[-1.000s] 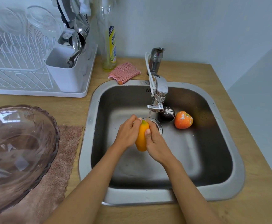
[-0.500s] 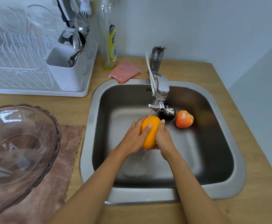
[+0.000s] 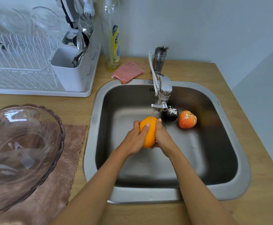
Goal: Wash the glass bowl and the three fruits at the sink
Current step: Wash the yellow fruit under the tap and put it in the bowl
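Both hands, left hand (image 3: 133, 140) and right hand (image 3: 162, 137), are gripping the orange fruit (image 3: 148, 132) with fingers curled round it under the tap (image 3: 159, 107) stream, rinsing step; next probably swapping for the dusty dark fruit (image 3: 171, 113) just beyond the fingers.

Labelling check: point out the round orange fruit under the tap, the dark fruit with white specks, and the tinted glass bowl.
Round orange fruit (image 3: 148, 132), head view: bare skin between the hands.
Dark fruit with white specks (image 3: 171, 114), head view: its top.
Tinted glass bowl (image 3: 58, 120), head view: scalloped rim.
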